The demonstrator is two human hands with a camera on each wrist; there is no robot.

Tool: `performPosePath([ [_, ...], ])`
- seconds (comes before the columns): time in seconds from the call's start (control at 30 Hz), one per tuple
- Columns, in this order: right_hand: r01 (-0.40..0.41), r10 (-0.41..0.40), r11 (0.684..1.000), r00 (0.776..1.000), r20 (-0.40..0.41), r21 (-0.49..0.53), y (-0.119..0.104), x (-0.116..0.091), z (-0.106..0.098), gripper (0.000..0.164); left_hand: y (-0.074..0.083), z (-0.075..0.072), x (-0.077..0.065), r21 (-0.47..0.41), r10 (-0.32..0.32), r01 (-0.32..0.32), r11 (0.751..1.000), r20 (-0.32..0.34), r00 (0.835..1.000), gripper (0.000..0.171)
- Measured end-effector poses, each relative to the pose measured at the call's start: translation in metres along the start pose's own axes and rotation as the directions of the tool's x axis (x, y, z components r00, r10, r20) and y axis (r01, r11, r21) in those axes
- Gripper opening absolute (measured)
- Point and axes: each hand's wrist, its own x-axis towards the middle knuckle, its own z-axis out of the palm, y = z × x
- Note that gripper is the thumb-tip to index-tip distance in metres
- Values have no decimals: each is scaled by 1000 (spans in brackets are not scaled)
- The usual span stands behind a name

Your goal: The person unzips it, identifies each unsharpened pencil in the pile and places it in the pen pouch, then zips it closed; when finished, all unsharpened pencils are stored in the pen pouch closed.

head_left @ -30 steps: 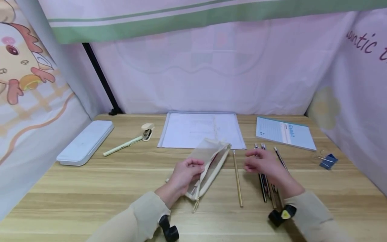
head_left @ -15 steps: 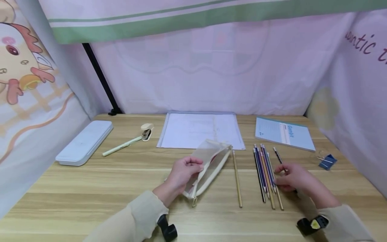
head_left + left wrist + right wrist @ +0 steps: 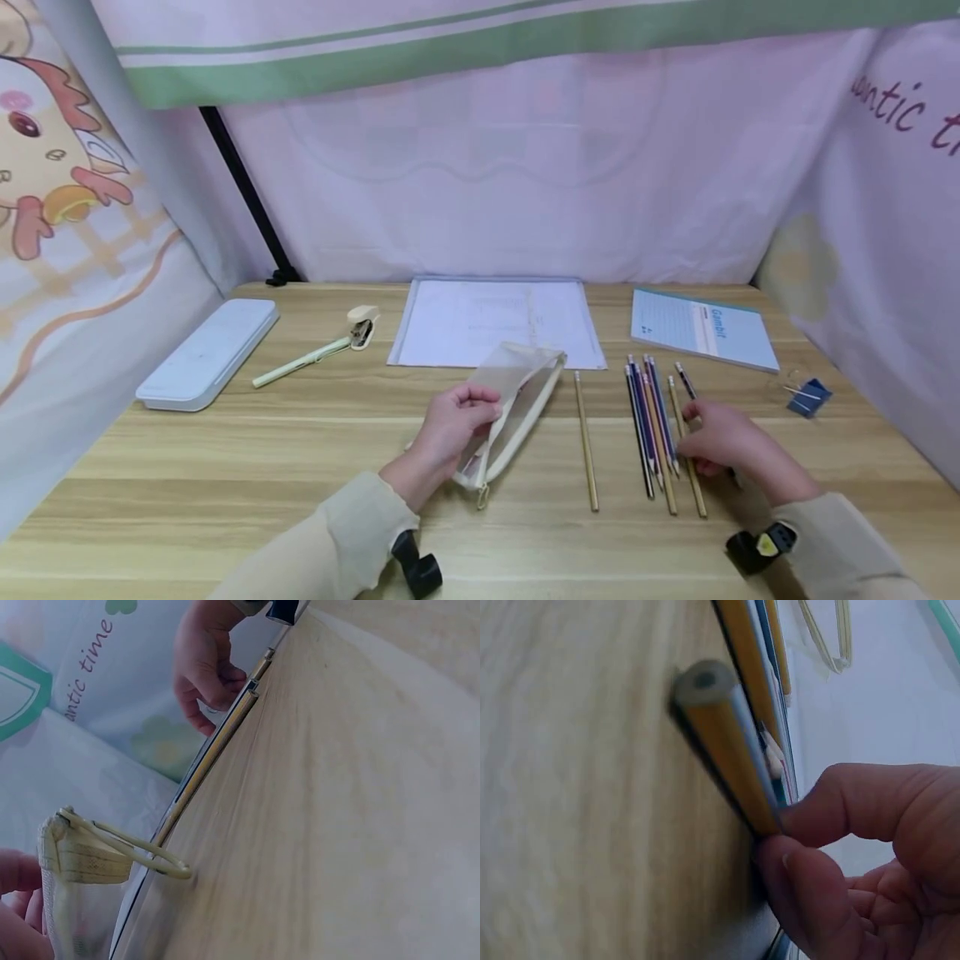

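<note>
- Gold pencil (image 3: 695, 485), right of centre in the head frame: had shifted sideways since the earlier frame, widening its gap from the pencil bundle (image 3: 651, 425).
- Left hand (image 3: 450, 429), frame centre: pinched one edge of the mesh pouch (image 3: 525, 414), apparently to keep its mouth spread.
- Loose pencil (image 3: 586, 442), right of the pouch: lay alone.
- Right hand (image 3: 727, 437), lower right: held that shifted pencil between thumb and finger, grip narrow, probably to single it out.

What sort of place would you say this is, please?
Probably a curtained-off desk for study or paperwork: pencils and a notepad lie on it, and printed cloth hangs around it.
</note>
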Motion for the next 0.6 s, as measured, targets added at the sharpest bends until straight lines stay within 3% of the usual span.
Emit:
performPosePath([
  [0.1,-6,8,998,1000,-23,61,0,1,-1,53,0,0,-1,-9,-1,1,1000,-4,1000,16],
  [0.17,-2,12,986,998,-57,165,-1,3,-2,51,1,1,-2,-13,-1,1,1000,-3,1000,15],
  [0.23,12,16,955,996,-93,296,-5,4,-2,49,1,1,-2,-18,-5,5,1000,-6,1000,15],
  [0.4,81,-24,790,995,-100,608,-29,7,5,45,3,4,-5,-39,-3,3,999,-3,1000,14],
  [0.5,108,-82,687,994,-72,718,-50,9,15,35,4,8,-6,-65,9,-8,998,11,1000,15],
  [0.6,117,-119,606,991,-56,787,-70,12,29,21,3,12,-8,-89,20,-18,996,22,1000,14],
])
